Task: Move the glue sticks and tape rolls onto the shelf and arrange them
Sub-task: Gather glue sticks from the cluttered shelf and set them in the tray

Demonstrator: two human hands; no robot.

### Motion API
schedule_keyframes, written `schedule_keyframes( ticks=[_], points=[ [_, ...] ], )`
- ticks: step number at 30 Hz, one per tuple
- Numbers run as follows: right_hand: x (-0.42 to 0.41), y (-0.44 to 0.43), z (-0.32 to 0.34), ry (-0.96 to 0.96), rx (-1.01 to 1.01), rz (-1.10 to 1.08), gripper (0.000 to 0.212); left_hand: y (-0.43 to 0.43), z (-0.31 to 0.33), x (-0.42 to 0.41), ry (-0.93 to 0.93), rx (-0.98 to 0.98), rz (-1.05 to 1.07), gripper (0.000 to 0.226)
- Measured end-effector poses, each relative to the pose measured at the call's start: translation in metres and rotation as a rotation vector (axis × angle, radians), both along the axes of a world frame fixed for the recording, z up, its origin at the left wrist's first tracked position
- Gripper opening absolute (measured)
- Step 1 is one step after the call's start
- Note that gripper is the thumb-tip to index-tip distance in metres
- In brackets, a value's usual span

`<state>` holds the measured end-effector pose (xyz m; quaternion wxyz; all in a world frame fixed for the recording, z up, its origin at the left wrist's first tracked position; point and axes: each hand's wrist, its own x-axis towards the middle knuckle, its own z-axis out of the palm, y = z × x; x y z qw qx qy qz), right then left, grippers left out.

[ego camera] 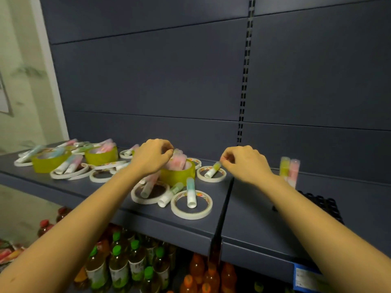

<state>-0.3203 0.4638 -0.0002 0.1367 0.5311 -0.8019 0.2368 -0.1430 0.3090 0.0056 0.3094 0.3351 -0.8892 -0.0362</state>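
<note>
White tape rolls, yellow tape rolls and pastel glue sticks lie scattered on the dark shelf [118, 199]. My left hand [151, 158] hovers over a yellow tape roll [177, 174] with pink glue sticks [177, 162] standing inside it, and its fingertips pinch the top of one. My right hand [245, 162] has curled fingers that pinch the yellow-green cap end of a glue stick [212, 170] lying across a small white tape roll [211, 179]. Two glue sticks [288, 168] stand upright behind my right wrist. Another white roll [191, 212] with a glue stick on it lies near the front edge.
More rolls [101, 156] and glue sticks are piled at the shelf's left end. A black ridged mat [323, 203] lies on the right shelf section. Bottles with green and orange caps [135, 263] fill the shelf below. The dark back panel [169, 81] rises behind.
</note>
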Motion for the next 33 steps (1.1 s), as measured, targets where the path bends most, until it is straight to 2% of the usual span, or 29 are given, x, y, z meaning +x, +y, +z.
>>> schedule_keyframes(
  ticks=[4, 10, 13, 15, 21, 25, 30, 33],
  points=[
    [0.021, -0.023, 0.0, -0.025, 0.084, -0.006, 0.019, -0.022, 0.0, 0.016, -0.003, 0.008, -0.023, 0.024],
    [0.046, -0.062, -0.002, -0.16, 0.382, -0.087, 0.044, -0.044, -0.006, 0.03, -0.148, -0.012, -0.176, 0.024],
    [0.055, -0.079, -0.009, -0.164, 0.535, -0.173, 0.05, -0.053, -0.007, 0.036, -0.169, -0.034, -0.228, 0.025],
    [0.059, -0.085, -0.012, -0.191, 0.558, -0.192, 0.051, -0.056, -0.008, 0.037, -0.19, -0.027, -0.277, 0.025],
    [0.061, -0.076, -0.009, -0.343, 0.277, -0.26, 0.038, -0.047, -0.015, 0.028, -0.183, 0.026, -0.418, 0.028],
    [0.061, -0.057, -0.003, -0.384, 0.081, -0.305, 0.033, -0.034, -0.027, 0.011, -0.296, -0.048, -0.429, 0.032],
    [0.067, -0.036, -0.006, -0.353, -0.017, -0.359, 0.031, -0.027, -0.038, -0.008, -0.38, -0.201, -0.324, 0.05],
    [0.069, -0.027, -0.007, -0.342, -0.063, -0.388, 0.032, -0.025, -0.042, -0.015, -0.392, -0.251, -0.281, 0.046]
  ],
)
